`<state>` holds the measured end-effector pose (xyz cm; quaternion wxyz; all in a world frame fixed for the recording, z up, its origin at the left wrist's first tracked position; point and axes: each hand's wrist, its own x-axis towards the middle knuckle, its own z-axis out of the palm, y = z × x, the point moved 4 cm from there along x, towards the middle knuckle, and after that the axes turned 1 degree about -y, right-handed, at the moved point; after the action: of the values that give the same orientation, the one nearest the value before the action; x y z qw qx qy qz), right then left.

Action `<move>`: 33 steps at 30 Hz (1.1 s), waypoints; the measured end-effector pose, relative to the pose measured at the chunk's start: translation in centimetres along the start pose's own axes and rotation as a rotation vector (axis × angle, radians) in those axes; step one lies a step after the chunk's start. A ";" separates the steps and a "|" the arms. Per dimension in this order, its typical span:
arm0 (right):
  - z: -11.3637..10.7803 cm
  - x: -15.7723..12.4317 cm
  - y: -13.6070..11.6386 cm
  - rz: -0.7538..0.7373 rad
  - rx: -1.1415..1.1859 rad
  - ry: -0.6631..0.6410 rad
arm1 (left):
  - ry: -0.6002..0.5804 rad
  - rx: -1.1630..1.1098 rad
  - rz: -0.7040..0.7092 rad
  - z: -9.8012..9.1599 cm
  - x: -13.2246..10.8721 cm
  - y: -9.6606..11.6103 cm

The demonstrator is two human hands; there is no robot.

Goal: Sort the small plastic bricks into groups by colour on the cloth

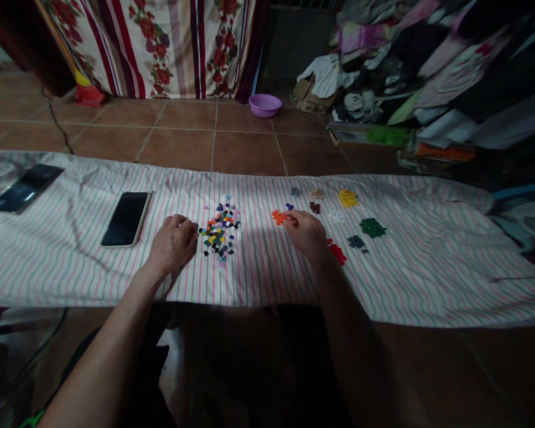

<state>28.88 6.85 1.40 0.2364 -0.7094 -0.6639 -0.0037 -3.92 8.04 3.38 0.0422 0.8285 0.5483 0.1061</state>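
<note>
A loose pile of small mixed-colour pieces (220, 229) lies on the striped cloth (258, 267). Just left of it rests my left hand (173, 241), its fingers curled down; whatever may be under them is hidden. My right hand (304, 230) is pinched at the right edge of a small orange pile (277, 217), and what is between its fingertips is too small to make out. Around that hand sit a purple pile (289, 206), a dark red pile (314, 207), a red pile (337, 252) and a white pile (337, 216).
Farther right are yellow (348, 198), green (373, 227) and dark grey (356, 242) piles. Two phones, one near (125, 220) and one far left (25, 189), lie on the cloth. A purple basin (265, 106) stands on the tiled floor beyond.
</note>
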 end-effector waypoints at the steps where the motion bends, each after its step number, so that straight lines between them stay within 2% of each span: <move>1: 0.0 0.0 0.0 0.000 0.005 0.001 | -0.003 -0.002 0.002 0.0 0.0 0.0; 13: -0.5 0.0 0.4 0.064 0.094 0.022 | 0.028 0.012 0.009 0.2 0.0 -0.1; 20: -0.4 -0.2 0.6 0.051 0.100 -0.004 | 0.010 0.007 -0.018 0.2 0.1 -0.1; 24: -0.8 -0.3 0.6 0.016 0.096 0.032 | 0.001 0.010 -0.012 0.2 0.1 -0.1; 29: -1.6 -0.6 -1.1 -0.067 0.217 0.080 | 0.017 -0.009 -0.002 0.2 0.1 -0.2; 33: -1.2 -1.3 -4.0 -0.170 0.325 -0.021 | -0.006 -0.002 -0.006 0.1 0.0 -0.1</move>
<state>25.36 5.25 3.33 0.3399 -0.6033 -0.7157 0.0909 -4.01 8.13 3.22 0.0449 0.8270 0.5507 0.1041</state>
